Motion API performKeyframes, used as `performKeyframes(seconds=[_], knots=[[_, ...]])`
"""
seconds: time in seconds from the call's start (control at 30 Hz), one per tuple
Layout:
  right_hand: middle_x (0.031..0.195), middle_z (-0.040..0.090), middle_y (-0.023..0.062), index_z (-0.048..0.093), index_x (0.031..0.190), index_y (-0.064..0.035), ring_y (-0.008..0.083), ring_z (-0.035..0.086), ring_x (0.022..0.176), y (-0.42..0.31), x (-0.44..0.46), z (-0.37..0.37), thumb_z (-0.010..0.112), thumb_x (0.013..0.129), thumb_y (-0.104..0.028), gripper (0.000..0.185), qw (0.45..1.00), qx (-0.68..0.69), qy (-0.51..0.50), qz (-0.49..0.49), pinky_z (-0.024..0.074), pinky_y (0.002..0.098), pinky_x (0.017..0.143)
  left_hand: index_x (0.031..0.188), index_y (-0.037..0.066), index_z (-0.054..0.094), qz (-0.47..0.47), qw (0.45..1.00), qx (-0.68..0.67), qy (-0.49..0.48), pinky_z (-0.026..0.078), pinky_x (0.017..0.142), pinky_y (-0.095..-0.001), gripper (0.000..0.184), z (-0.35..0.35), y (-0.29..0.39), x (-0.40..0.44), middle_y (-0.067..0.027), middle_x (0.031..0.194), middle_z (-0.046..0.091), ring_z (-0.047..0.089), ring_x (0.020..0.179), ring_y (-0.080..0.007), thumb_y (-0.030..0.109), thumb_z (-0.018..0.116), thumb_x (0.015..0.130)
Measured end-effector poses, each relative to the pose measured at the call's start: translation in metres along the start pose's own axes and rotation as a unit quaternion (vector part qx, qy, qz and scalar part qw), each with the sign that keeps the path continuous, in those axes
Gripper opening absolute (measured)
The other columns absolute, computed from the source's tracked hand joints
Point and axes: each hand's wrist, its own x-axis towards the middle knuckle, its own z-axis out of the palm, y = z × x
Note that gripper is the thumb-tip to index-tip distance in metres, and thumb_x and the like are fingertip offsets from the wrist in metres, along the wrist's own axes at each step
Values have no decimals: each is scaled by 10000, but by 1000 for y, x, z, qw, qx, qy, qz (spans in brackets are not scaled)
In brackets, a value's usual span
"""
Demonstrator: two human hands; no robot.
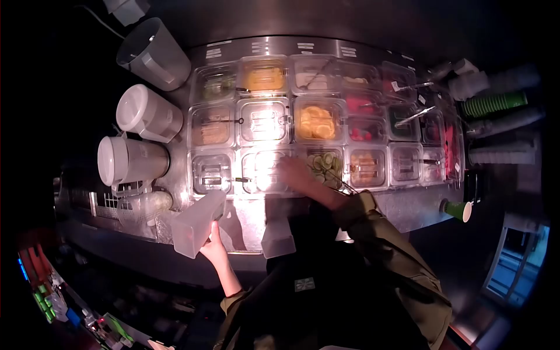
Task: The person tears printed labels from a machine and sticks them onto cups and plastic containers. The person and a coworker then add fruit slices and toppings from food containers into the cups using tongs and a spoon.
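My left hand (214,247) is wrapped round a translucent plastic container (195,226), tilted over the counter's front edge. My right hand (291,174) reaches over the front row, above a brightly lit lidded bin (261,170); its fingers are blurred in the glare, so whether they hold anything is unclear. Just right of that hand is an open bin of cucumber slices (326,166). Orange slices (316,122) fill the bin behind it. Another translucent container (279,238) stands at the front edge between my arms.
White-lidded pitchers (149,114) and a tall clear jug (157,55) line the left side. More lidded bins, one with yellow pieces (264,77), fill the rows behind. At right are stacked green cups (494,105) and a single green cup (457,210) lying tilted.
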Motion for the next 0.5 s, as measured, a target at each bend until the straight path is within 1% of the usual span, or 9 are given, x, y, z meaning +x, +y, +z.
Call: performKeyframes(seconds=[0.07, 0.1, 0.17, 0.27, 0.3, 0.37, 0.47, 0.5], knots=[[850, 551, 114, 544, 710, -38, 277, 511, 816, -6, 4, 8, 533, 702, -128, 91, 999, 42, 0, -9, 408, 423, 719, 1054, -57, 540, 18, 1000, 0, 1, 432, 852, -314, 309, 3, -4, 2, -122, 1019, 588, 557, 921, -189, 25, 672, 788], [850, 550, 115, 552, 734, -34, 282, 512, 825, -2, -1, 7, 554, 694, -148, 120, 997, 50, -38, 47, 409, 422, 728, 1051, -57, 541, 15, 1000, -3, -3, 434, 850, -313, 302, 6, -4, 2, -122, 1016, 589, 558, 919, -189, 25, 670, 791], [851, 549, 116, 567, 782, -27, 291, 515, 844, -2, -6, -31, 597, 679, -186, 192, 979, 68, -116, 153, 413, 422, 747, 1045, -58, 544, 6, 1000, -8, -8, 436, 845, -309, 288, 13, 1, 2, -121, 1008, 591, 560, 914, -187, 26, 664, 796], [867, 560, 118, 591, 878, -20, 296, 518, 932, 16, -65, -86, 667, 652, -263, 340, 974, 10, 25, 223, 418, 418, 790, 1029, -60, 553, -2, 1000, 6, -30, 442, 833, -305, 263, 29, 18, -3, -116, 985, 597, 565, 898, -180, 28, 656, 804], [893, 560, 121, 586, 915, -18, 298, 513, 962, 26, -82, -91, 680, 650, -263, 373, 969, -30, -45, 240, 418, 416, 804, 1024, -59, 555, -8, 999, 20, -39, 444, 829, -303, 257, 33, 18, -3, -114, 977, 599, 566, 893, -178, 29, 655, 805], [945, 559, 128, 575, 989, -15, 303, 501, 1021, 37, -100, -103, 706, 644, -265, 446, 940, -110, -182, 268, 418, 412, 831, 1016, -58, 561, -19, 997, 45, -58, 447, 821, -301, 245, 41, 18, -2, -111, 962, 604, 569, 882, -173, 32, 653, 807], [1031, 540, 132, 547, 1030, -24, 293, 498, 1041, 41, -105, -113, 712, 657, -237, 460, 914, -52, -298, 269, 414, 401, 844, 1010, -54, 568, -11, 995, 36, -89, 451, 814, -302, 242, 54, 20, -2, -109, 955, 608, 572, 876, -169, 36, 659, 804], [1041, 532, 130, 539, 1037, -20, 289, 506, 1033, 41, -111, -109, 712, 662, -229, 462, 925, -45, -279, 254, 426, 399, 832, 1039, -57, 551, -7, 994, 39, -100, 447, 828, -299, 270, 54, 18, -2, -113, 990, 594, 564, 900, -170, 30, 655, 805]])
